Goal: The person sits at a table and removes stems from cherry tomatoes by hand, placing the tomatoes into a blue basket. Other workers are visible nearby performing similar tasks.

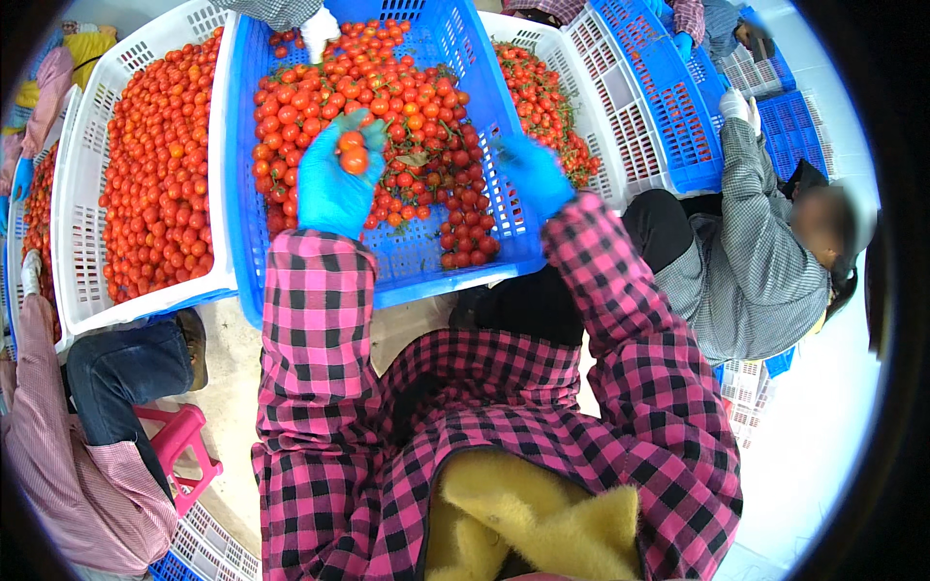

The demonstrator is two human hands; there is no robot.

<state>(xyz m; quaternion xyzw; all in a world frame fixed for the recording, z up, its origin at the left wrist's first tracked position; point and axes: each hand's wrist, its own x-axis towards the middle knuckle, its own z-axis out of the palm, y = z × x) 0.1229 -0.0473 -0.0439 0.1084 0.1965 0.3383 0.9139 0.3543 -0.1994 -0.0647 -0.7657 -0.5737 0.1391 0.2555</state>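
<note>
Before me stands a blue plastic crate [407,290] holding many cherry tomatoes [429,109], some on green stems, with bare crate floor near its front. My left hand [338,174], in a blue glove, is palm up over the crate's left part, with a few cherry tomatoes [354,160] lying in its palm and against its curled fingers. My right hand [534,174], also blue-gloved, is blurred above the crate's right wall; whether it holds anything cannot be told. A dried leaf [413,159] lies among the tomatoes between my hands.
A white crate [224,167] of loose cherry tomatoes adjoins on the left; another white crate [607,145] with stemmed tomatoes stands right. Across the blue crate, a co-worker's white-gloved hand [318,33] reaches in. Co-workers sit on both sides, near a pink plastic stool [178,443] and stacked crates [676,109].
</note>
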